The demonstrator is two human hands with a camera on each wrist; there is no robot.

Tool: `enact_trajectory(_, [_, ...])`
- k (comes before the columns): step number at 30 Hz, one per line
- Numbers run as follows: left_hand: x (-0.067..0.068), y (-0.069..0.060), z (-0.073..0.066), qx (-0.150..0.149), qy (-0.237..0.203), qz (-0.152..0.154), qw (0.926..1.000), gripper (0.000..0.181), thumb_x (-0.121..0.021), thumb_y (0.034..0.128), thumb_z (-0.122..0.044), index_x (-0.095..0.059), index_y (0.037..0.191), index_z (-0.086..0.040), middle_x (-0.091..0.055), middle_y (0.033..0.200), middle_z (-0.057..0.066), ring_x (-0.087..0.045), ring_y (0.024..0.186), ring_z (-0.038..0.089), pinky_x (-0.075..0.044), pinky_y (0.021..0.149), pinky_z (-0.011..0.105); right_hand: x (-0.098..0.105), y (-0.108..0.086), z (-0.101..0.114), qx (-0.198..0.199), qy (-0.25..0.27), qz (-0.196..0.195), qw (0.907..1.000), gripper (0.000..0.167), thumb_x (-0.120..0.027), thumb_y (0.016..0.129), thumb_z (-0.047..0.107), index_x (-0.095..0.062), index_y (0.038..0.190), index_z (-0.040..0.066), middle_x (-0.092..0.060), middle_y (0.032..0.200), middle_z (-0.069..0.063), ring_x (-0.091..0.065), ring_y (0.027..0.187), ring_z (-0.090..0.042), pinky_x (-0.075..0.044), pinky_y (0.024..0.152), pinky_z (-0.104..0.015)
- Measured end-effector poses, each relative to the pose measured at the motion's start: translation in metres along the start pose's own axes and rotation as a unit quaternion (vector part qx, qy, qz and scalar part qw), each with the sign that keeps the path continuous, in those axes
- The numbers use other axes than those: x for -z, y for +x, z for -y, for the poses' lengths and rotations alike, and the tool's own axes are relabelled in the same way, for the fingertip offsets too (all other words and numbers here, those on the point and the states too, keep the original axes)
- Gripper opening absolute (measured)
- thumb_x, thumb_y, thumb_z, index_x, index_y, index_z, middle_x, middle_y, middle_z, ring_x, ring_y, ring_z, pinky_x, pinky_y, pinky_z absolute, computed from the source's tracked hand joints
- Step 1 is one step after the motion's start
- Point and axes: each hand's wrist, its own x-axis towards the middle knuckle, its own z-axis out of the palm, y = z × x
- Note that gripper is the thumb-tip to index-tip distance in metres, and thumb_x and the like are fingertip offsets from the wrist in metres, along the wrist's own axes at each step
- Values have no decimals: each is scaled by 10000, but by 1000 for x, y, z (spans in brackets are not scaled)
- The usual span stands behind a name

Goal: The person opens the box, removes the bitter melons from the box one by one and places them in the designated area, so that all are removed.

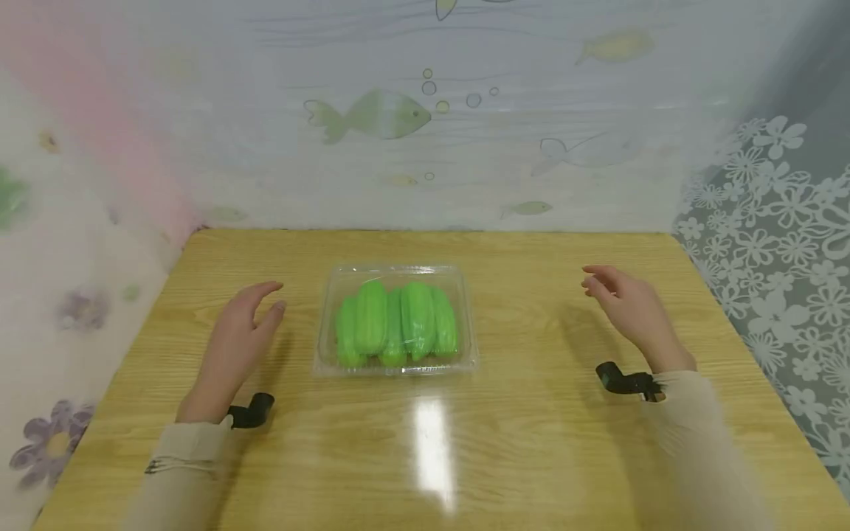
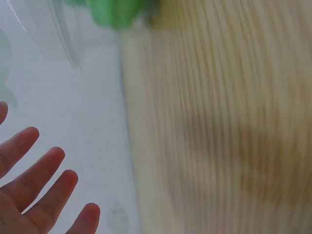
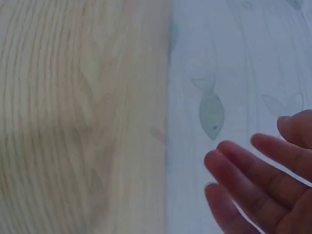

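Observation:
A clear plastic container (image 1: 398, 370) with several green, ridged, elongated pieces (image 1: 418, 317) inside rests on the wooden table, left of the middle; whether its lid is fastened I cannot tell. To its left my left hand (image 1: 235, 343) hovers, fingers relaxed and slightly bent, touching nothing. My right hand (image 1: 631, 310) is held above the table well to the container's right, with nothing in it. In the left wrist view, the spread fingers of my left hand (image 2: 41, 185) show below a blurred green piece (image 2: 114, 10). The right wrist view shows my right hand's (image 3: 268, 180) loosely extended fingers.
The wooden table (image 1: 518, 457) reaches back to a pale wall covering (image 1: 478, 169) printed with fish. A flowered covering (image 1: 790, 295) hangs on the right, and another patterned one (image 1: 86, 243) on the left. Each wrist bears a small black mount.

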Motion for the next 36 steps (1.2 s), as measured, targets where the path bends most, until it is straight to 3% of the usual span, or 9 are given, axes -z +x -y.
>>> enact_trajectory(3, [-9,-11,-6,362,-1046,115,9938,499,-386,908,-490,-386,1345,-249,-347,1383,49,-324,1229,338,-336,905,557,-16,-8,-6,-116,1321,-435,9902,418,-402,935,398,-481,1277,171,-611,1062,-86,-576,930,-235,-472,764,-402])
enact_trajectory(6, [-20,-17,-11,433,-2056,58,9777,464,-398,916,-459,-381,1339,-269,-376,1359,-3,-342,1234,257,-331,961,475,-33,-13,-6,-181,2513,-721,9651,361,-443,933,336,-516,1242,163,-610,1046,-89,-597,894,-179,-499,755,-301])
enact_trajectory(10, [-36,-23,-17,174,-3373,-63,9412,430,-382,958,-324,-341,1356,-168,-358,1364,29,-343,1240,225,-341,985,365,-56,-16,-1,-219,3764,-822,9225,336,-469,930,279,-536,1216,114,-604,1037,-131,-599,887,-182,-507,742,-262])
enact_trajectory(15, [-53,-29,-22,290,-4326,167,9009,464,-351,973,-285,-233,1394,-130,-273,1410,65,-256,1286,270,-229,1039,446,-81,-18,14,-310,4723,-551,8792,339,-469,936,233,-500,1243,93,-597,1040,-151,-588,907,-229,-495,783,-312])
enact_trajectory(21, [-67,-37,-23,570,-5611,615,8235,501,-332,980,-252,-125,1422,-141,-149,1457,62,-120,1328,220,-103,1066,459,-104,-14,41,-62,4928,-82,8701,404,-498,923,244,-425,1302,128,-583,1072,-163,-590,919,-244,-477,819,-400])
enact_trajectory(23, [-70,-37,-23,486,-5881,689,8044,507,-336,980,-219,-106,1425,-142,-120,1464,64,-119,1330,218,-134,1072,408,-111,-13,49,73,4990,77,8665,438,-504,920,235,-390,1328,125,-557,1118,-175,-577,954,-258,-477,817,-408])
enact_trajectory(28, [-76,-36,-21,191,-5906,897,8017,549,-353,969,-106,-65,1435,-137,-57,1481,43,-68,1341,175,-130,1077,311,-130,-14,64,431,5111,589,8564,525,-490,928,183,-266,1395,95,-417,1300,-187,-478,1122,-286,-469,842,-392])
enact_trajectory(31, [-76,-38,-19,109,-5827,1051,8058,570,-355,966,-89,-45,1440,-147,-14,1488,35,-31,1344,167,-81,1080,338,-133,-20,78,487,4800,889,8714,528,-442,948,178,-216,1422,125,-308,1396,-150,-359,1232,-278,-415,916,-390])
enact_trajectory(36, [-75,-40,-14,196,-5421,1135,8324,621,-419,949,-116,-57,1442,-222,7,1489,-17,-5,1343,157,-43,1077,373,-134,-26,94,648,4395,1153,8885,528,-374,963,131,-147,1438,159,-156,1470,-54,-167,1324,-206,-204,1050,-401])
